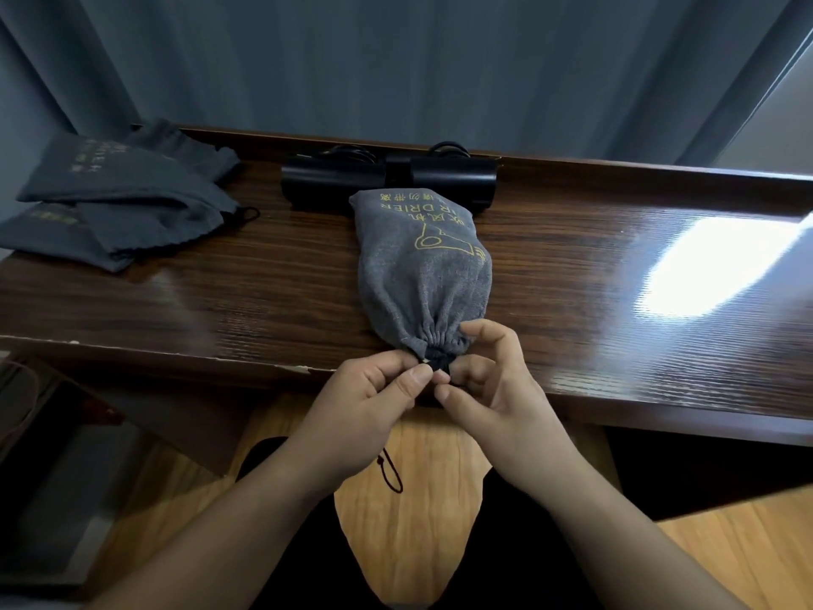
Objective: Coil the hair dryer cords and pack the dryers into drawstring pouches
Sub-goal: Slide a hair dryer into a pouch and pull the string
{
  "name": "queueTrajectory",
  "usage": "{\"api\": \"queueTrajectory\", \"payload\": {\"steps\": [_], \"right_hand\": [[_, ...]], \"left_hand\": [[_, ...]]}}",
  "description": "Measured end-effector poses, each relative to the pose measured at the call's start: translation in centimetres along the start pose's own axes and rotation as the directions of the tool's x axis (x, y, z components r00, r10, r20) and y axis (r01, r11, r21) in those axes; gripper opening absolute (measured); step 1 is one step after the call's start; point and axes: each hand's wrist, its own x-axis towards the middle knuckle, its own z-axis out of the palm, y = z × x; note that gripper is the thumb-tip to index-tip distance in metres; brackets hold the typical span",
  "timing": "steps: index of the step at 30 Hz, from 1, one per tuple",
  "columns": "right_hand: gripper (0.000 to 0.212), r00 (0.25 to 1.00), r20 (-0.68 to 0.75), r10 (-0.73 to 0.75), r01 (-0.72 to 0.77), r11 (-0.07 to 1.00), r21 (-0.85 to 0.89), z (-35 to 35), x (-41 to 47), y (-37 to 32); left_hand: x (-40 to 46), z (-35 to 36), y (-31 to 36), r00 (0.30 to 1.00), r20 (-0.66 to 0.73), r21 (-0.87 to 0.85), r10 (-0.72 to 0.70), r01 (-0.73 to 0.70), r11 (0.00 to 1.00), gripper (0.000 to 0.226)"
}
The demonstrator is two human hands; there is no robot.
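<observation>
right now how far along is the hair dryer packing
One grey pouch on the desk looks filled, its mouth gathered shut. In hand: the left hand and right hand pinch the black cord at that mouth, finishing the closure. Left: two black dryers lie unpacked at the back of the desk, and empty pouches wait in a pile at the left.

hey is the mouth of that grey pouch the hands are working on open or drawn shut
Drawn shut: the grey pouch has its mouth gathered into tight pleats at the table edge, where the left hand and right hand pinch its cord.

Dark wood table (264, 292): filled grey pouch (422, 275), black dryers (387, 180), empty pouches (127, 200).
</observation>
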Motion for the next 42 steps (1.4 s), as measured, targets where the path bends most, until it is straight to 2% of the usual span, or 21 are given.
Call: {"api": "queueTrajectory", "payload": {"steps": [2, 4, 7, 9, 11, 15, 19, 24, 32, 37, 40, 42], "right_hand": [[0.046, 1.0, -0.017, -0.016, 0.015, 0.998, -0.063, -0.1, 0.0, 0.1], [0.034, 0.997, -0.057, -0.047, 0.032, 0.969, -0.246, -0.5, -0.1, 0.0], [0.022, 0.978, -0.059, -0.201, 0.131, 0.804, -0.579, -1.4, -0.1, -0.4], [0.024, 0.96, -0.046, -0.275, 0.173, 0.717, -0.675, -2.0, 0.3, -0.4], [0.029, 0.951, -0.013, -0.31, 0.211, 0.677, -0.705, -2.6, 0.8, -0.2], [0.025, 0.91, 0.071, -0.41, 0.339, 0.633, -0.696, -4.1, 1.7, 0.1], [0.031, 0.898, 0.034, -0.438, 0.334, 0.631, -0.7, -4.7, 2.2, 0.2], [0.022, 0.942, 0.034, -0.334, 0.286, 0.743, -0.605, -4.1, 1.3, 0.0], [0.019, 0.932, 0.037, -0.361, 0.302, 0.715, -0.63, -4.6, 1.7, -0.4], [0.019, 0.981, 0.035, -0.192, 0.176, 0.795, -0.58, -4.1, 1.0, -1.3], [0.024, 0.996, 0.059, -0.065, 0.085, 0.889, -0.449, -3.4, 0.2, -1.8], [0.024, 0.997, 0.08, 0.006, 0.026, 0.922, -0.386, -3.0, -0.1, -2.1]], "left_hand": [[-0.1, -0.2, 0.2, 0.999, -0.031, 0.089, 0.04, -0.037, 0.995, 0.02], [0.0, -0.6, 0.0, 0.992, -0.056, 0.229, 0.11, -0.094, 0.969, 0.02], [0.0, -1.3, -0.1, 0.987, -0.07, 0.308, 0.144, -0.116, 0.944, 0.019], [0.0, -1.5, 0.1, 0.986, -0.065, 0.317, 0.156, -0.128, 0.94, 0.016], [0.1, -1.9, 0.3, 0.982, -0.065, 0.348, 0.176, -0.143, 0.927, 0.016], [0.3, -3.2, 0.1, 0.977, -0.071, 0.454, 0.199, -0.146, 0.879, 0.017], [0.6, -3.9, 0.1, 0.968, -0.094, 0.495, 0.234, -0.159, 0.854, 0.016], [0.5, -3.8, -0.2, 0.992, -0.005, 0.482, 0.129, -0.11, 0.869, 0.015], [0.4, -4.0, 0.3, 0.969, -0.041, 0.525, 0.245, -0.188, 0.83, 0.02], [0.1, -3.8, -0.2, 0.988, -0.009, 0.522, 0.157, -0.129, 0.843, 0.028], [-0.6, -2.7, -0.1, 0.993, 0.077, 0.414, 0.088, -0.112, 0.903, 0.019], [-0.8, -2.2, -0.4, 0.994, 0.076, 0.383, 0.083, -0.106, 0.918, 0.014]]}}
